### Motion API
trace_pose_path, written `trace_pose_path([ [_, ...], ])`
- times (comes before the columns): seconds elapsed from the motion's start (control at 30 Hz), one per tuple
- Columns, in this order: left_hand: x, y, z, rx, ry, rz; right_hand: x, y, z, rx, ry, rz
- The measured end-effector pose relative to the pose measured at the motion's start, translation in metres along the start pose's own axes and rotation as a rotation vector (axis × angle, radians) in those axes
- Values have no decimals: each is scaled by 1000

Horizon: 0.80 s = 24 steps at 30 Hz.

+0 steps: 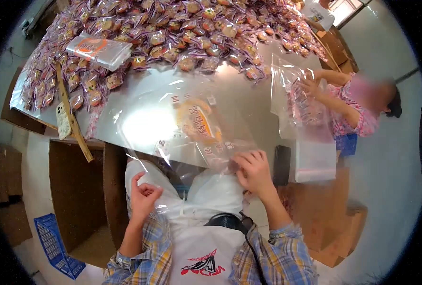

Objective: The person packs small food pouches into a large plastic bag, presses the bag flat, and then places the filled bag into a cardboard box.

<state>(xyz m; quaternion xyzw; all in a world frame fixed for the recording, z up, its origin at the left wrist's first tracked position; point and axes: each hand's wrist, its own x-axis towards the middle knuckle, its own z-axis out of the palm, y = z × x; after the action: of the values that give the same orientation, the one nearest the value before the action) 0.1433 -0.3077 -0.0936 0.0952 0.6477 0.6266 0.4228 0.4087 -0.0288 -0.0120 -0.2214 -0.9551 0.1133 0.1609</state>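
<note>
Loosely, a clear printed bag point(196, 121) overhangs the near edge of the counter point(249, 92). At the bag's lower right, the right hand point(253, 171) arches, fingers bent; at its lower left, the left hand point(144, 195) curls. Whether either grips film, I cannot tell. Beyond the bag, heaped wrapped snacks point(187, 35) run out of view.

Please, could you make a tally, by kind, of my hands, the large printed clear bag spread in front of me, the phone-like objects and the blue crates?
Hands: 2, left hand and right hand
Printed clear bag: 1
Phone-like objects: 2, pale one and dark one
Blue crates: 2, lower-left one and partly hidden right one
Total: 7
</note>
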Motion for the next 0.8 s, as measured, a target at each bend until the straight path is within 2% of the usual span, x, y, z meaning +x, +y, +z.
trace_pose_path([
  [0.07, -12, 9, 15, 84, -15, -14, 15, -19, -17, 60, -17, 89],
  [0.17, -4, 14, 22, 166, -29, 57, 31, -22, -29, 208, -88, 78],
  [0.27, 16, 32, 25, -16, -1, 161, 41, -14, -16, 660, 17, 32],
  [0.37, 20, 55, 27, -26, 13, 157, 58, -17, 19, 500, -62, 122],
  [0.47, 18, 54, 24, -13, 2, 185, 56, -9, 75, 115, -197, 164],
  [0.57, 7, 44, 10, 29, 36, 178, 49, 5, 102, -39, -117, 222],
  [0.8, 5, 30, -33, -29, 235, 109, 44, 34, 97, -68, -100, 299],
])
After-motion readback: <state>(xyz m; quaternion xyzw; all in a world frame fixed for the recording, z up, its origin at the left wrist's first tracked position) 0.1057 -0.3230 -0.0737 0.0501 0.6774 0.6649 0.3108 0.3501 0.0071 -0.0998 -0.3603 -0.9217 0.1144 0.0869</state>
